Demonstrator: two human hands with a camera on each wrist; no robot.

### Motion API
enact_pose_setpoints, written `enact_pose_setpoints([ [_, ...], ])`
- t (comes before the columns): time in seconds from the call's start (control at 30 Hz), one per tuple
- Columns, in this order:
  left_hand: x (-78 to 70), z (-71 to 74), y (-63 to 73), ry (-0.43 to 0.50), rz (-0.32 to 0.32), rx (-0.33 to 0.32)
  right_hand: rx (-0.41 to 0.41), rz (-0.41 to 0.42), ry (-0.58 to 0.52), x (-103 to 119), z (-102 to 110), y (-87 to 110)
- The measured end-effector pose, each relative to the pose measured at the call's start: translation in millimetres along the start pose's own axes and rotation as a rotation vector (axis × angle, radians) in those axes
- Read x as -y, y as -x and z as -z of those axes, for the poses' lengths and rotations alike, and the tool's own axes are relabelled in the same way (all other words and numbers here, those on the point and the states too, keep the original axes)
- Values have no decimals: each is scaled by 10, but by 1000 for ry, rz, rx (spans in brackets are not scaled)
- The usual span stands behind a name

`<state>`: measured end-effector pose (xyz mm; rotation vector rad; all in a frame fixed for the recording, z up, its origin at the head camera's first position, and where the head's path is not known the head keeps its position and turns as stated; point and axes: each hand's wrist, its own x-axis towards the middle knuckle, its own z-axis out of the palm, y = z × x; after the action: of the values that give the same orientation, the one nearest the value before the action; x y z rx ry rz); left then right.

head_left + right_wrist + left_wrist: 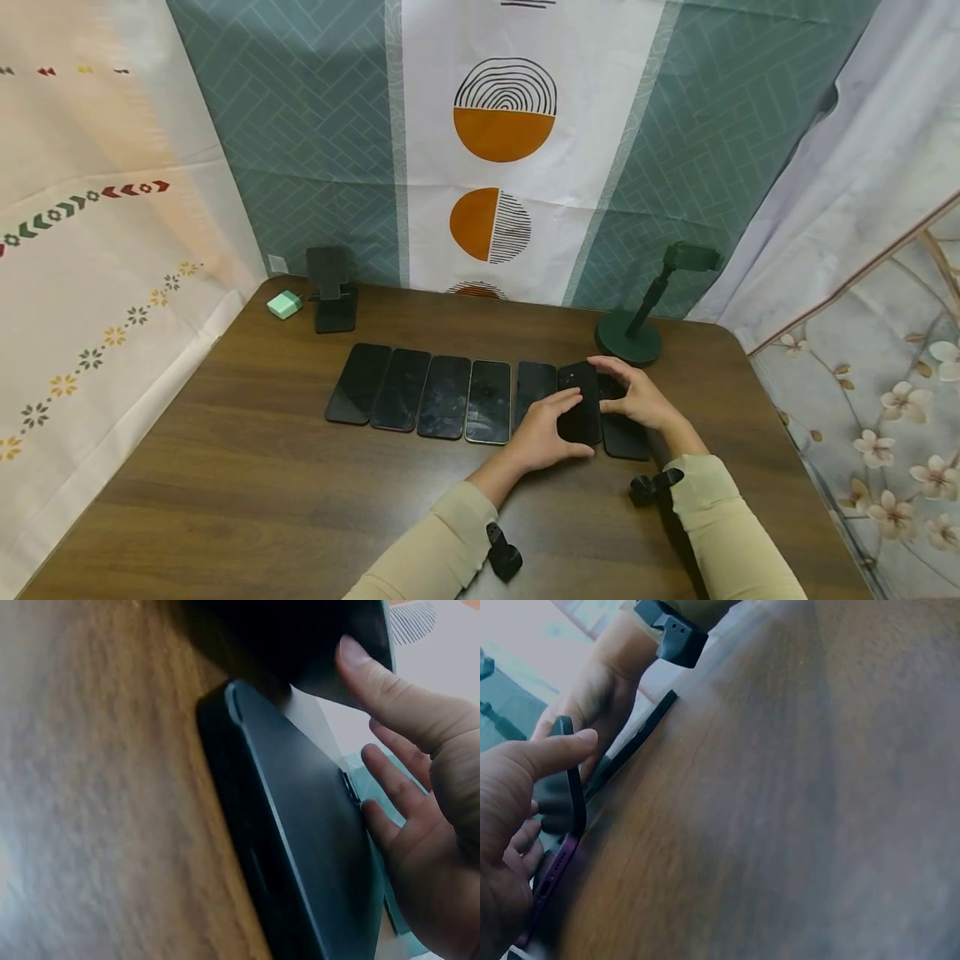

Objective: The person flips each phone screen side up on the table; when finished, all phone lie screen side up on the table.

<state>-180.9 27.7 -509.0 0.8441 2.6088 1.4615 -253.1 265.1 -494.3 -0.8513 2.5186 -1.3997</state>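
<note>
A black smartphone (580,412), camera side up, is tilted above the row's right part, with both hands around it. My left hand (542,435) grips its left side, fingertips on the back and thumb at the near end. In the left wrist view, the left thumb (562,754) lies against the tilted phone (576,799). My right hand (643,398) holds the far right corner; the right thumb (367,671) presses on its face in the right wrist view. Beneath that hand, another dark phone (625,437) lies camera side up on the table.
Several phones (442,398) lie side by side, screens up, leftward on the wooden table (300,500). Behind them stand a black folding phone stand (335,292), a mint-green charger block (284,305) and a dark green stand with a round base (628,337). Cloth hangs around the table.
</note>
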Motion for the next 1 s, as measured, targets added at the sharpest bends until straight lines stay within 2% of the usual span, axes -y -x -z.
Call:
enact_pose_setpoints([
  [0.2,25,38,11,97,-30,-33,24,5,-17,46,-11,-52],
  [0.53,60,75,34,246,-28,-10,51,18,-15,117,-31,-106],
  [0.67,62,85,30,320,-3,4,55,2,-7,163,-30,-122],
  [0.83,70,88,33,374,9,8,64,-72,67,179,-46,-122],
  [1.0,79,106,34,419,-45,-24,86,-110,164,145,-97,-129],
])
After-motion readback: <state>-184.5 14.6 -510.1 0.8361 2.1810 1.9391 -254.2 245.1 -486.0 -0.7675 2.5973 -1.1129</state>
